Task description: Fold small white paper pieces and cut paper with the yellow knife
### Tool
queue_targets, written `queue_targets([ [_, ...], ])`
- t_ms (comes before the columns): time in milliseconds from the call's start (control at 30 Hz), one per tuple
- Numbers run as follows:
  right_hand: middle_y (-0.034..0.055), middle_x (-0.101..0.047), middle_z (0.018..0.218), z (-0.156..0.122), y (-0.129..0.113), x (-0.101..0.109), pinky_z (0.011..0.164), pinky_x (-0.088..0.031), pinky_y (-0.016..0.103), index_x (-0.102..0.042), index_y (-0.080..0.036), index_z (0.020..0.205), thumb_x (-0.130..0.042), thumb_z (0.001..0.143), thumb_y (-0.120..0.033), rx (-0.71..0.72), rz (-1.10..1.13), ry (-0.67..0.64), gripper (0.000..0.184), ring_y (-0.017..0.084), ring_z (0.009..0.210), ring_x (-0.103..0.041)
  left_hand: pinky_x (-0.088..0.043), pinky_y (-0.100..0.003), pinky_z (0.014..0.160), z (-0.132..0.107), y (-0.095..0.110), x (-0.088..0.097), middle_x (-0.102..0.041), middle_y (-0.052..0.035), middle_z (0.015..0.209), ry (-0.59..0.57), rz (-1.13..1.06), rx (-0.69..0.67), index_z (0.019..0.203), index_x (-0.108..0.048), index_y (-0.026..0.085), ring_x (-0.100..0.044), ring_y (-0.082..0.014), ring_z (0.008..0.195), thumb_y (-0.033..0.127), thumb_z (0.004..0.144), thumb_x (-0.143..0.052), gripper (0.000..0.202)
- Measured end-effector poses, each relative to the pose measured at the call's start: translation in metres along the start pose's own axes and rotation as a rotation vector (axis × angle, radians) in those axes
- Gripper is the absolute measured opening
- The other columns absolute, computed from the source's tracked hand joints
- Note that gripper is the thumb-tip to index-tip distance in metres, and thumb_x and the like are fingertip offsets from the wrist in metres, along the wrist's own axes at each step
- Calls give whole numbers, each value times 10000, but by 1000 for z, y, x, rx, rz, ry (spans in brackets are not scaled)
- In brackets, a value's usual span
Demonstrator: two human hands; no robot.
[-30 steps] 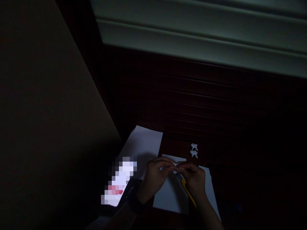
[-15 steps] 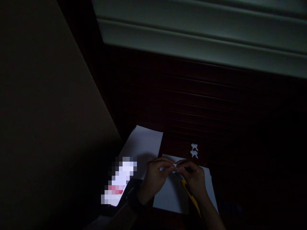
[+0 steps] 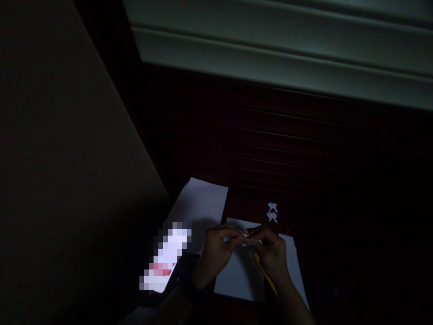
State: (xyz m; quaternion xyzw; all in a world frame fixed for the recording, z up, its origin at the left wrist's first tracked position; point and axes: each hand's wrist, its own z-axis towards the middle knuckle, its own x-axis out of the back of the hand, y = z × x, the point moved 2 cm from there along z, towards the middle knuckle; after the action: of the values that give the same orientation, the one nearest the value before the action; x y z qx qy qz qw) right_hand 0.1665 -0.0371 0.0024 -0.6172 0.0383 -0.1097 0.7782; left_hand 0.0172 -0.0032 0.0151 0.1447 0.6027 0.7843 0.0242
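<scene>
Left hand pinches paper — small; right hand likewise.

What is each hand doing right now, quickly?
Left hand: closed, pinching one side of a small white paper piece.
Right hand: closed, pinching the other side of that same piece.

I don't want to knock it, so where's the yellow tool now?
In the head view, the yellow tool is low, right of centre, beside the right hand, across the right edge of the middle paper sheet.
</scene>
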Motion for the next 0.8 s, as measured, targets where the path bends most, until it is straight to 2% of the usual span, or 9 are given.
queue_targets([
  [133,14,-666,733,1,-1,-2,675,-478,295,-629,-204,700,-656,751,-196,-64,-2,-3,59,175,706,-620,-512,-240,689,1,1,3,-709,-15,761,10,-4,26,722,-708,204,-655,-161,730,151,743,-624,101],
  [267,19,-674,783,3,-3,-3,723,-478,306,-659,-213,758,-684,727,-215,-53,-26,-45,40,188,759,-625,-518,-239,668,4,0,5,-715,-19,760,-27,-19,50,772,-715,201,-660,-163,710,192,759,-624,92],
  [367,24,-672,800,4,-5,-2,724,-480,307,-671,-218,746,-693,721,-220,-22,-17,-41,32,190,770,-625,-521,-246,710,5,-1,4,-715,-22,800,-34,-46,13,768,-716,203,-661,-164,754,170,752,-632,91],
  [567,29,-672,803,3,-5,-3,719,-488,316,-675,-217,716,-697,719,-214,-20,43,-44,22,194,781,-627,-516,-248,723,1,-2,1,-701,-20,822,36,-27,-44,733,-711,205,-648,-157,780,106,750,-620,136],
  [800,27,-673,762,-2,-3,-6,706,-486,315,-677,-220,681,-693,725,-213,0,4,41,48,194,759,-629,-517,-257,716,-3,-2,-2,-699,-20,795,47,-27,-42,717,-710,208,-649,-163,776,114,764,-609,146],
])
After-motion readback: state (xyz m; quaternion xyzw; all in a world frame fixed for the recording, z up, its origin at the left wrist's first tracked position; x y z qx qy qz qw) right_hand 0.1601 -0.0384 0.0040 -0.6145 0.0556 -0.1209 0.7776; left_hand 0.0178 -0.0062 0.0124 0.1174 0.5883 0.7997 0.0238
